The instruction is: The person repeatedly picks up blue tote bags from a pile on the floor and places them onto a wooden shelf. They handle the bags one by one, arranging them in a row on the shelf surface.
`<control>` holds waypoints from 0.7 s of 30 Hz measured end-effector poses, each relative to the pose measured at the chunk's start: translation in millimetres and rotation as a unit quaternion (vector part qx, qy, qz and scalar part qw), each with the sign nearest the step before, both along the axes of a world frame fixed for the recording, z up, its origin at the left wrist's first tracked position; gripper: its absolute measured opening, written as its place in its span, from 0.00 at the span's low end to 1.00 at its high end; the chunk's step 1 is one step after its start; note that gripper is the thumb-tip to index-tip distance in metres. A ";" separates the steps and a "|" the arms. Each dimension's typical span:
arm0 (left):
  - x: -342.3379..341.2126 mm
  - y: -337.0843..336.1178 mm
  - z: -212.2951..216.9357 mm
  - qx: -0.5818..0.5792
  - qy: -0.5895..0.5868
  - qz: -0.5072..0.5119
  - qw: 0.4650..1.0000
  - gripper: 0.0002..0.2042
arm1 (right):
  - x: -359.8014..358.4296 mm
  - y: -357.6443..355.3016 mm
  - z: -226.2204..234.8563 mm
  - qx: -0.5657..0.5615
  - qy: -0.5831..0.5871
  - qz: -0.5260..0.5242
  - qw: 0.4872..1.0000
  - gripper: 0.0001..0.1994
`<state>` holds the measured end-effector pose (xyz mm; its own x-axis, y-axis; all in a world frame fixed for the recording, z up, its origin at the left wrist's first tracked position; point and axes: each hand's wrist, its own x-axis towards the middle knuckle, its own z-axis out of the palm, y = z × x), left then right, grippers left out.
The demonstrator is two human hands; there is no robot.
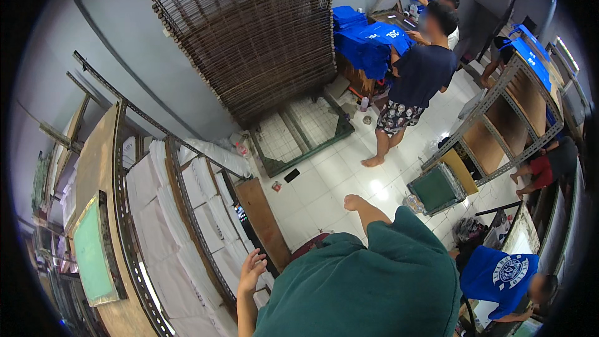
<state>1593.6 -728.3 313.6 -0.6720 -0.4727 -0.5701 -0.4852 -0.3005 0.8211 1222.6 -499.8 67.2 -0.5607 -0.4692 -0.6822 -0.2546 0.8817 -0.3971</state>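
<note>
My left hand [251,270] is raised beside the rack, fingers bent and apart, and nothing shows in it. Just next to it are stacks of white sheets [159,224] on the shelves of a dark perforated metal rack [134,237]. A device with a lit screen [240,213] is at the rack's edge, beyond the hand. My right hand does not show. My loose green clothing [368,287] fills the lower middle, and what looks like my bare foot [354,203] is beyond it on the tiles. Part of a dark red object [310,245] shows past the cloth.
A person in dark clothes [424,68] stands by blue bags [374,37]. Ahead is a tall wire drying rack [249,31]. A phone-like black slab [291,175] lies on the floor. A green-meshed frame [437,187] is right; another worker [499,278] bends lower right.
</note>
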 end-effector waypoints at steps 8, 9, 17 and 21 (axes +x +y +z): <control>-2.2 9.1 6.9 0.006 -0.012 -0.006 1.000 0.28 | -0.8 3.9 -5.2 -0.001 0.007 -0.005 1.000 0.20; -4.7 10.9 9.8 0.006 -0.013 -0.013 1.000 0.29 | -1.0 6.6 -8.1 -0.005 0.016 -0.010 1.000 0.20; -15.8 4.1 -14.5 0.019 -0.007 -0.013 1.000 0.27 | -6.2 26.3 23.2 0.002 0.030 -0.040 0.999 0.20; -24.9 8.3 -1.5 0.022 0.006 -0.021 1.000 0.29 | -5.7 48.0 25.0 0.014 0.049 -0.056 0.997 0.20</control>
